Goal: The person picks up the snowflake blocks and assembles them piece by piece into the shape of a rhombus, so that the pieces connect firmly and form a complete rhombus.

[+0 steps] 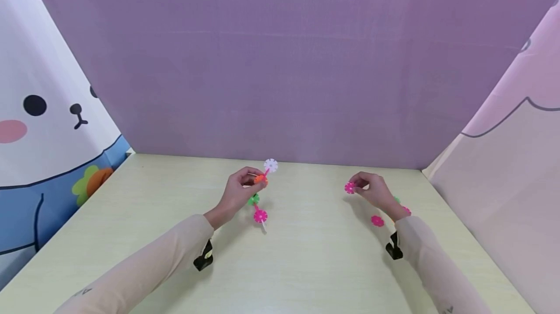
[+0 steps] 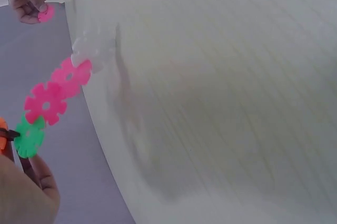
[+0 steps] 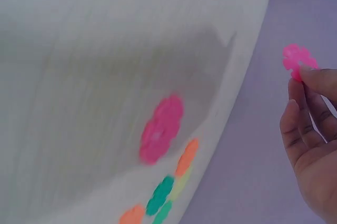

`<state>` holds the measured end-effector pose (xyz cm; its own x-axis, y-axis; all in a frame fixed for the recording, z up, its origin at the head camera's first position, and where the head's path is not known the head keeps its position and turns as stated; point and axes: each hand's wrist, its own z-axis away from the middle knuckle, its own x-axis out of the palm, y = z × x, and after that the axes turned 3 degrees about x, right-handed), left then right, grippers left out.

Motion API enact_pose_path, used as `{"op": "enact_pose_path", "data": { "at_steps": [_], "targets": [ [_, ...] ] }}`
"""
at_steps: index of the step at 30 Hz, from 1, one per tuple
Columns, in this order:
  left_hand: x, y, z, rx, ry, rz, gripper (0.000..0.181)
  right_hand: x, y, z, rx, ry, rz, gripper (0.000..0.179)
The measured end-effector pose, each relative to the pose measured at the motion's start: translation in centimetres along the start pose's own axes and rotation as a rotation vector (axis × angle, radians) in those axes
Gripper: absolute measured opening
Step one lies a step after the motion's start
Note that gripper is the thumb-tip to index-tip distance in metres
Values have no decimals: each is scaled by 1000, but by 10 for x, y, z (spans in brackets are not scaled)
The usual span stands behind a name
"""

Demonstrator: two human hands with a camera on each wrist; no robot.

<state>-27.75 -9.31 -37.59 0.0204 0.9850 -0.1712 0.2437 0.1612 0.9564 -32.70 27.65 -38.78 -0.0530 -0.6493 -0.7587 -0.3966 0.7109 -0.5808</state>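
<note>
My left hand pinches a chain of flower-shaped interlocking plastic discs by its orange disc, above the table. A white disc forms the chain's far end. Toward me hang a green disc, pink discs and another whitish disc, joined at their slots. To the right, apart from the chain, my right hand holds a single pink disc between thumb and fingertips. The left fingers partly hide the chain's middle.
A loose pink disc lies on the pale table below my right wrist. Several more discs, among them orange and green, lie beside it, partly hidden by my right arm. A purple panel stands behind the table.
</note>
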Motion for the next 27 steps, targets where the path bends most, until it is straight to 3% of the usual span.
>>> {"op": "enact_pose_path", "data": {
  "at_steps": [7,14,22,27],
  "targets": [
    [-1,1,1,-27,-41,15,28,15,-23,-2,-39,23,-63,18],
    [-1,21,11,4,-75,31,32,30,-52,-7,-58,56,-124,18],
    [-1,1,0,-18,-97,75,44,50,-83,-15,-81,96,-194,17],
    [0,-1,-1,-39,-97,69,47,62,-98,-20,-112,114,-224,17]
  ]
}}
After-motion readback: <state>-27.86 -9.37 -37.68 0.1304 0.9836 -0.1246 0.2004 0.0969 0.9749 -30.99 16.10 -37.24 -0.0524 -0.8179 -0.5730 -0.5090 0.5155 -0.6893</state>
